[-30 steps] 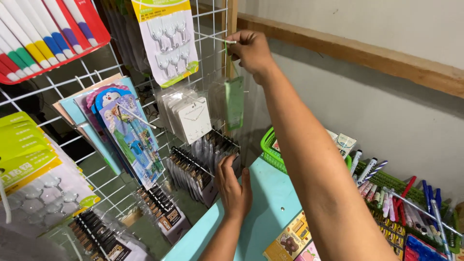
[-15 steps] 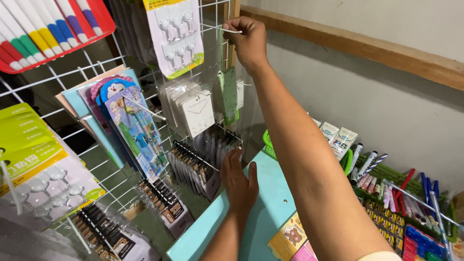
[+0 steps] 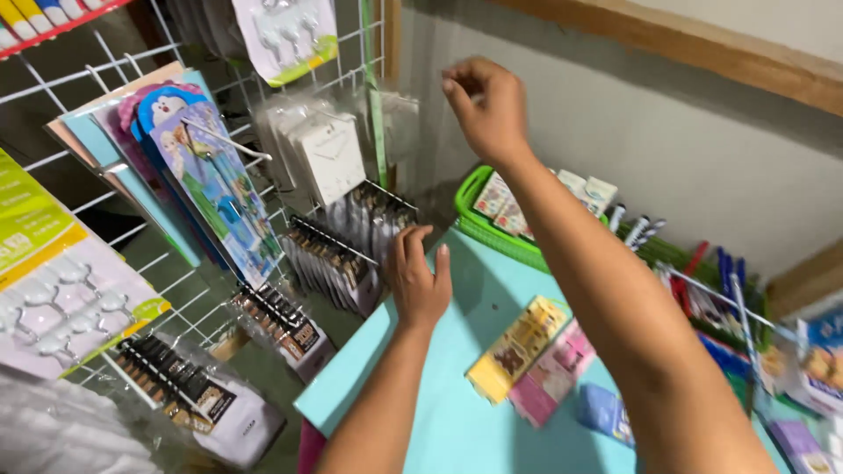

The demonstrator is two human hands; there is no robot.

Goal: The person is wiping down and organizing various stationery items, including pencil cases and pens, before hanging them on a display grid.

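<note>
- Left hand (image 3: 420, 281) low, at the far-left edge of the light-blue desk (image 3: 457, 386); fingers spread, tips touching the row of dark hanging packs (image 3: 338, 263) on the wire grid rack (image 3: 105, 66). Loosely open, nothing clasped.
- Right hand (image 3: 485, 105) raised high, near the rack's right upright, beside the green strip (image 3: 376, 132). Fingers curled in, thumb meeting fingertips like a pinch; can't tell if anything is between them, view too blurred.
- Clear bags w/ white cards (image 3: 329, 158) hang just left of the green strip, between the two hands.
- Cartoon-print card packs (image 3: 206, 184) hang further left on a peg, tilted.
- White hook pack w/ green edge (image 3: 285, 35) at rack top, above the clear bags.
- More dark packs (image 3: 285, 325) & (image 3: 176, 395) lower left on the rack, below the left hand's row.
- Big hook sheet, yellow-green top (image 3: 53, 290), at far left.
- Green basket (image 3: 492, 224) at the desk's far edge, under the right forearm; small packets inside.
- Yellow pack (image 3: 518, 347) & pink pack (image 3: 553, 373) lie flat mid-desk, touching; blue pack (image 3: 606, 412) just beside them.
- Pens (image 3: 702, 272), probably, racked along the desk's right side.
</note>
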